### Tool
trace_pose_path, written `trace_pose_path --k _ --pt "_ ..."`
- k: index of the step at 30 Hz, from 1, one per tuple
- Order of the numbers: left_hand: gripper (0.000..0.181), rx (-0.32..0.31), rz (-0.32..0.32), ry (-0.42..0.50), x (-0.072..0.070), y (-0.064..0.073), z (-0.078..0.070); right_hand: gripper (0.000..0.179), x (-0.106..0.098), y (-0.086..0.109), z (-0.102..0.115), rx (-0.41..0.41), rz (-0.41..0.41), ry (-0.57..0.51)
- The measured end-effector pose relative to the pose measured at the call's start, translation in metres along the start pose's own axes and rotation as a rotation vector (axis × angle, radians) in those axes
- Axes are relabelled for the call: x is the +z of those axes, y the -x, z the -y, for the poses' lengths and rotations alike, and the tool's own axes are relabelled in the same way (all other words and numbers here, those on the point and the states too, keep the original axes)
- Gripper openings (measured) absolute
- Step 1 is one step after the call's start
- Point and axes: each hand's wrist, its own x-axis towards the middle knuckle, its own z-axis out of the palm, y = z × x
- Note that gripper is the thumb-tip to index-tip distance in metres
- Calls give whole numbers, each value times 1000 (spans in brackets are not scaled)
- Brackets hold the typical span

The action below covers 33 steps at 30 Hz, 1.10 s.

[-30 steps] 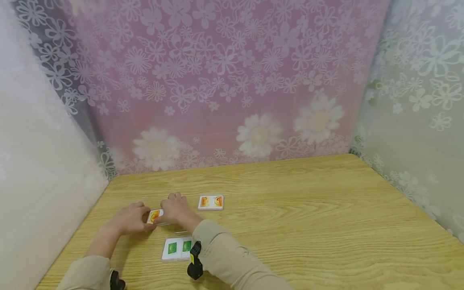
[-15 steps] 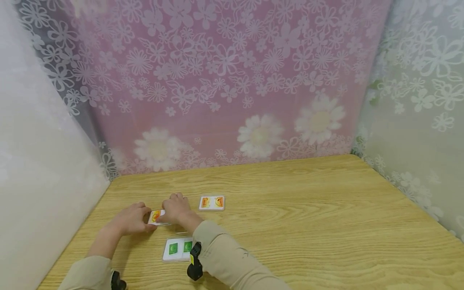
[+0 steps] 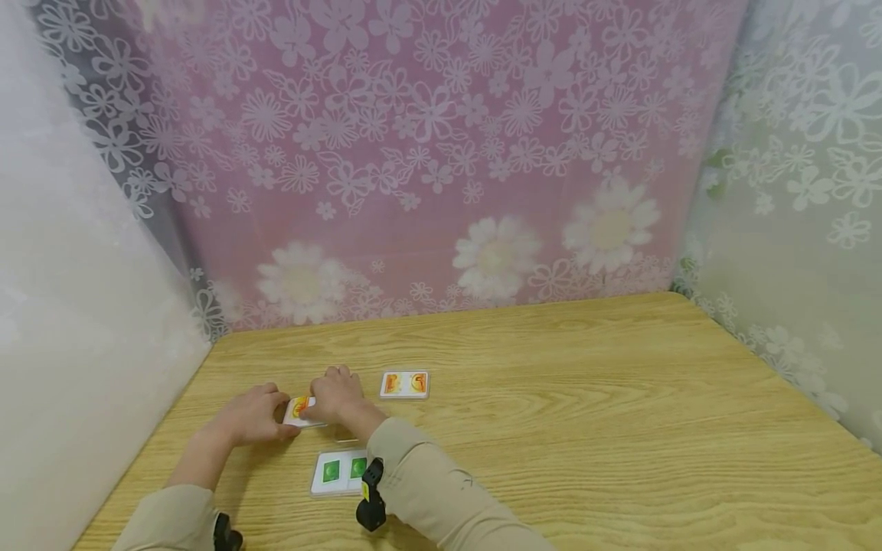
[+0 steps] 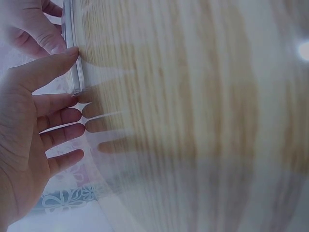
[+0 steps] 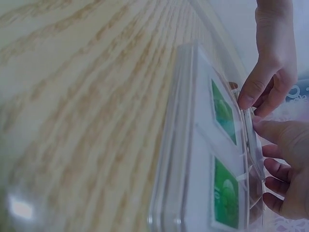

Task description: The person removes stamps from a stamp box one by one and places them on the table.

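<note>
A flat, clear-cased card (image 3: 296, 407) with an orange picture lies between my hands at the left of the table. My left hand (image 3: 251, 415) holds its left end, thumb on the near edge and forefinger on the far edge, as the left wrist view also shows. My right hand (image 3: 336, 396) grips its right end, with the thumb on top and the fingers at the far side; that end is hidden. Closer to me lies a thick clear case (image 3: 338, 472) with two green pictures, its right end covered by my right sleeve. A clear plastic edge (image 3: 347, 440) shows between the two.
Farther back and right, another cased card (image 3: 404, 385) with two orange pictures lies on the wooden table (image 3: 586, 405). A pink flowered curtain (image 3: 427, 153) hangs behind the table, with pale sheets at both sides.
Both hands stay in nearly the same place on the card. My right thumb has shifted slightly over the orange picture. The other cards have not moved.
</note>
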Motion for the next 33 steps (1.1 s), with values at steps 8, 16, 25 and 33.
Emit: trace_pose_path --k 8,16,25,33 --pt "63 -6 2 -6 0 0 0 32 -2 0 0 5 3 -17" --pt "63 -6 0 -1 -2 0 -2 30 1 -1 -1 10 -4 -43" --pt "64 -20 10 6 -4 1 -5 28 2 -4 -2 3 -5 -53" --pt "63 -22 13 2 -3 1 -4 27 2 -3 -2 -6 -2 -62"
